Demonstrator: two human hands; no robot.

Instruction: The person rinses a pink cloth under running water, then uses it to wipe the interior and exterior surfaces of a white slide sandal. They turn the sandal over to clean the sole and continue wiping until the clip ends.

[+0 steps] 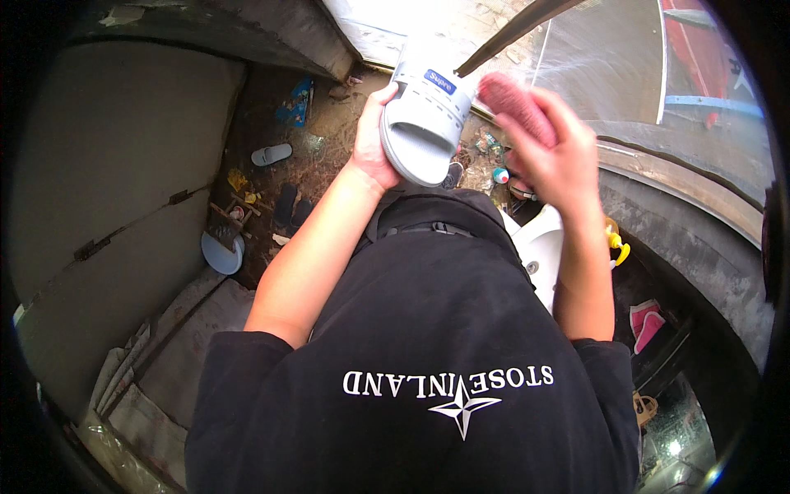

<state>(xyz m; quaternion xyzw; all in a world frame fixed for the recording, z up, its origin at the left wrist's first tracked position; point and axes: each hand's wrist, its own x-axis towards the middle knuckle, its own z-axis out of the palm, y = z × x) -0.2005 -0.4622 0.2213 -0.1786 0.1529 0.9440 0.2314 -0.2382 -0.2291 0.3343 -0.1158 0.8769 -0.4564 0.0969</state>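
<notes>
A light grey slide sandal (423,133) with a blue label on its strap is held up in my left hand (373,139), which grips it along the side of the sole. My right hand (558,154) holds a pink scrubbing pad or brush (518,108), its exact kind blurred. The pink thing is just right of the sandal's strap, and a narrow gap shows between them. Farther off on the dirty floor lies another light grey slide sandal (271,154).
A white washbasin (540,253) is at my right, with a yellow pump bottle (616,242) beyond it. Dark slippers (286,205), a blue-white basin (222,258) and litter lie on the floor at left. A pink cloth item (646,324) is at lower right.
</notes>
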